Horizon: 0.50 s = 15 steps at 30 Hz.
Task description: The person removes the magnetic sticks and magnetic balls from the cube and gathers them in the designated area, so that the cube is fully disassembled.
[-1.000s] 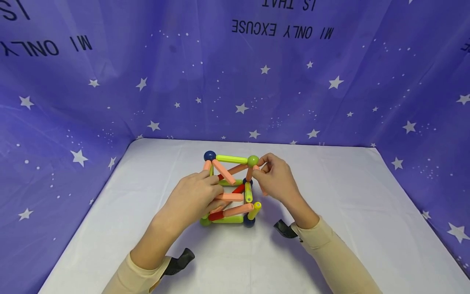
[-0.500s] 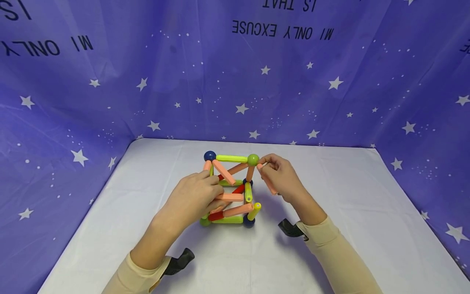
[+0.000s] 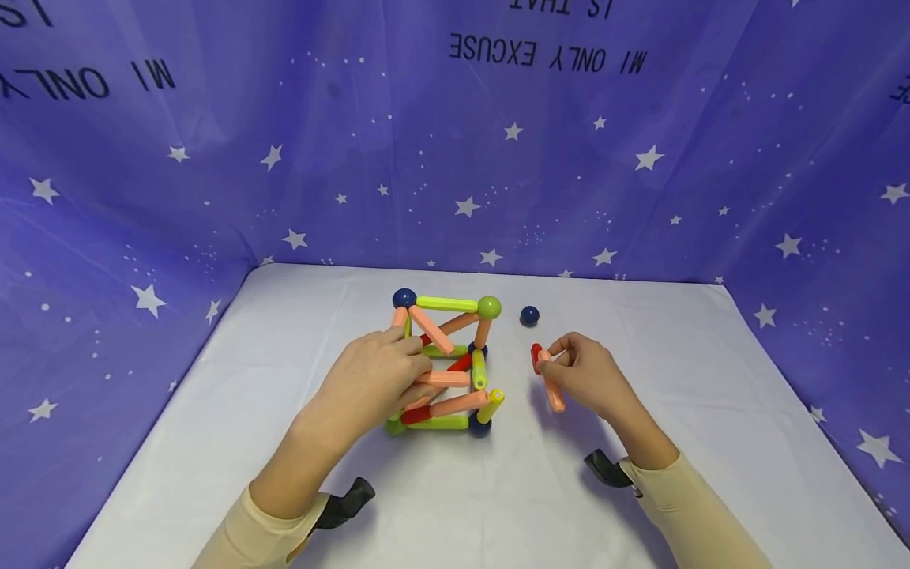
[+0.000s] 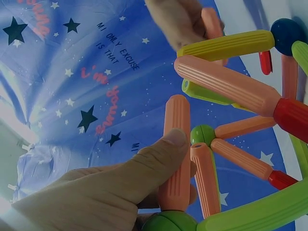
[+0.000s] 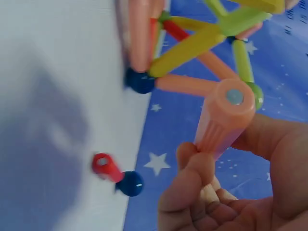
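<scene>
A box-like frame of magnetic rods and balls (image 3: 446,303) stands on the white table, with a green ball (image 3: 489,307) at its far right top corner. On its left side, my left hand (image 3: 377,379) pinches a salmon magnetic rod (image 4: 177,195) between thumb and fingers. That rod's lower end meets a green ball (image 4: 169,222) in the left wrist view. Right of the frame and apart from it, my right hand (image 3: 590,378) pinches a loose salmon magnetic rod (image 3: 554,393). Its metal-tipped end (image 5: 234,97) faces the right wrist camera.
Beyond my right hand a dark blue ball (image 3: 529,316) lies on the table (image 3: 675,371). A short red rod (image 3: 536,358) lies right beside the fingertips. A purple star-printed cloth (image 3: 426,142) rises behind the table's far edge.
My right hand has drawn the salmon rod away from the green ball, rightward and nearer to me. The blue ball and red rod have come into sight. My left hand keeps its place.
</scene>
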Available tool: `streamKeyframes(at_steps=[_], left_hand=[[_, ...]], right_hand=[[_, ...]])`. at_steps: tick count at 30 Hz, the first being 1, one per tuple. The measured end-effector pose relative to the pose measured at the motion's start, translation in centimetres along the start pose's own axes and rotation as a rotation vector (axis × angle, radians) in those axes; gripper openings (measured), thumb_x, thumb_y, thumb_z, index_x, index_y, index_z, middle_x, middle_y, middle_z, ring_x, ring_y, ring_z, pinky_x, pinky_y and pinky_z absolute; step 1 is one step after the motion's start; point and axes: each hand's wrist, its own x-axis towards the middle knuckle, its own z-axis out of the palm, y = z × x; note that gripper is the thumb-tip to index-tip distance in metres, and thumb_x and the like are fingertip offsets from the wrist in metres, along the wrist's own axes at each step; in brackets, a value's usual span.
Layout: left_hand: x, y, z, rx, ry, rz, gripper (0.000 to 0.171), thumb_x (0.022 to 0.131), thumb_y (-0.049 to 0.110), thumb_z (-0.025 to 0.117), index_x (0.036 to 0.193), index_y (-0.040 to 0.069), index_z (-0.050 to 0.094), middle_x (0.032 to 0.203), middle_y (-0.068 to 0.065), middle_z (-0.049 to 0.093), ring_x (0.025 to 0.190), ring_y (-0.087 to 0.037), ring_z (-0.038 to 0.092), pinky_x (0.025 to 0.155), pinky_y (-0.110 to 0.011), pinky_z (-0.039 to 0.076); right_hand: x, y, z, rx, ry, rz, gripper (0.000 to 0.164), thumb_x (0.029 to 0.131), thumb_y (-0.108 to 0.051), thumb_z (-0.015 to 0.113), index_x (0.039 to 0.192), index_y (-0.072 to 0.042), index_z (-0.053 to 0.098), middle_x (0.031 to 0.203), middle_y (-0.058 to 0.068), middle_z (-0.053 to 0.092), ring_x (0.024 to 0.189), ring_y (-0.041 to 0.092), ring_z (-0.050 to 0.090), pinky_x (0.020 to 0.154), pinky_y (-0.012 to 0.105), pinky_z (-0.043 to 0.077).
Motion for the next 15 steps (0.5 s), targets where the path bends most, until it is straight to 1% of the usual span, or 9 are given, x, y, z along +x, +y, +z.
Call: streamKeyframes(at_steps=[3, 6, 11, 15], left_hand=[[0.0, 0.0, 0.0, 0.004, 0.003, 0.001, 0.022, 0.077, 0.037, 0.083, 0.07, 0.021, 0.069, 0.069, 0.011, 0.051, 0.067, -0.012, 0.041, 0.059, -0.025, 0.039], [0.0, 0.0, 0.0, -0.002, 0.001, 0.0, 0.024, 0.076, 0.038, 0.084, 0.07, 0.02, 0.068, 0.068, 0.01, 0.049, 0.067, -0.012, 0.041, 0.058, -0.025, 0.038], [0.0, -0.1, -0.1, -0.002, -0.011, 0.003, 0.019, 0.076, 0.034, 0.084, 0.073, 0.021, 0.07, 0.07, 0.01, 0.052, 0.067, -0.011, 0.042, 0.06, -0.025, 0.041], [0.0, -0.2, -0.3, -0.016, -0.02, 0.004, 0.018, 0.075, 0.033, 0.085, 0.074, 0.022, 0.071, 0.071, 0.01, 0.052, 0.067, -0.01, 0.042, 0.061, -0.025, 0.041]], right_hand=[[-0.5, 1.1, 0.4, -0.066, 0.01, 0.06, 0.035, 0.085, -0.034, 0.073, 0.102, -0.007, 0.059, 0.075, 0.001, 0.067, 0.069, 0.019, 0.064, 0.066, 0.034, 0.048], [-0.6, 2.0, 1.0, -0.111, 0.011, 0.086, 0.035, 0.082, -0.032, 0.076, 0.099, -0.006, 0.061, 0.074, 0.001, 0.065, 0.062, 0.017, 0.062, 0.058, 0.033, 0.049], [-0.6, 3.0, 2.0, -0.202, 0.015, 0.068, 0.033, 0.08, -0.029, 0.079, 0.092, -0.005, 0.061, 0.068, 0.002, 0.06, 0.055, 0.015, 0.057, 0.05, 0.031, 0.045], [-0.4, 3.2, 2.4, -0.273, 0.026, 0.056, 0.032, 0.079, -0.031, 0.079, 0.087, -0.006, 0.06, 0.065, 0.002, 0.058, 0.054, 0.015, 0.054, 0.048, 0.03, 0.042]])
